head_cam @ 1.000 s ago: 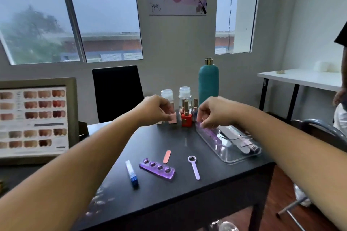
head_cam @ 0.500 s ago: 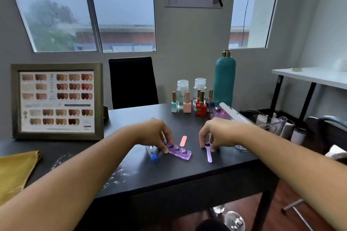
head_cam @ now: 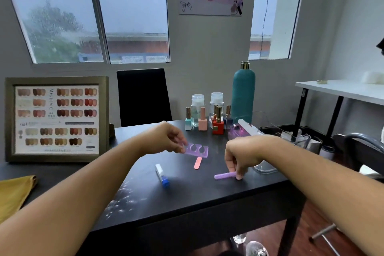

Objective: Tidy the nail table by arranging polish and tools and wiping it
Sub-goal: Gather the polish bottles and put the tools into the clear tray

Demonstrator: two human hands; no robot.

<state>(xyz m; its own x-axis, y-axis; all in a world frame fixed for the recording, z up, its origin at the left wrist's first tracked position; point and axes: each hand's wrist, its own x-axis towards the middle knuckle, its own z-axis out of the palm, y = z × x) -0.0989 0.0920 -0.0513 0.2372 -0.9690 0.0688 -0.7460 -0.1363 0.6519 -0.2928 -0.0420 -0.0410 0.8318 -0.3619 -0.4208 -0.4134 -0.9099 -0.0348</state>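
With your left grip (head_cam: 166,139) pinching the purple toe separator (head_cam: 197,150) above the tabletop (head_cam: 187,199) and your right grip (head_cam: 243,156) clamped on the purple stick (head_cam: 224,176) left of the clear tray (head_cam: 268,169), lay both flat inside.

The framed colour chart (head_cam: 56,119) carried one vertical line of capitals, blurred, that looked like "MIGLENC". Its smaller print and dark caption bars were too small to read.
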